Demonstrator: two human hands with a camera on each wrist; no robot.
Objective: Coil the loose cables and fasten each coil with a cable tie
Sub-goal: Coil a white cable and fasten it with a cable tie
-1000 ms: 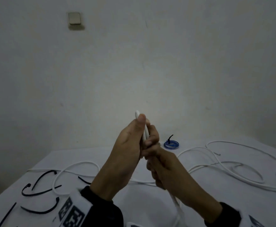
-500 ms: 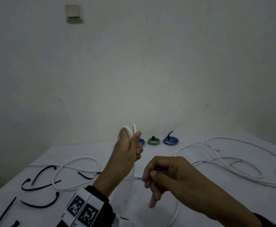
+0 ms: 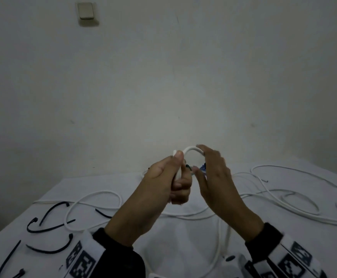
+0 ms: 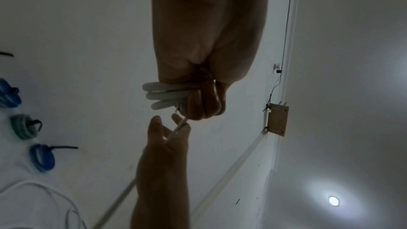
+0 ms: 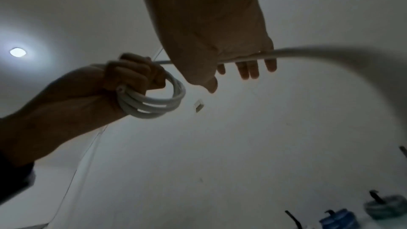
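Observation:
My left hand (image 3: pixel 169 177) is raised above the table, fisted round a small coil of white cable (image 5: pixel 154 104) with a few turns; the same coil (image 4: pixel 160 97) shows in the left wrist view. From the fist the cable (image 3: pixel 191 149) arches to my right hand (image 3: pixel 213 173), close beside it. That hand's fingers (image 5: pixel 249 69) are stretched out and the cable (image 5: pixel 286 53) lies across their base. The rest of the white cable (image 3: pixel 283 197) sprawls in loose loops on the table. Several black cable ties (image 3: pixel 47 227) lie at the left.
The white table (image 3: pixel 183 247) meets a plain wall with a switch (image 3: pixel 86 11). Tied coils stand at the far edge: two blue (image 4: pixel 42 158) (image 4: pixel 8 93) and a green one (image 4: pixel 22 126), mostly hidden behind my hands in the head view.
My right hand rose from below the left fist to beside it and its fingers straightened, carrying a fresh arc of cable over the top. The left hand lifted slightly.

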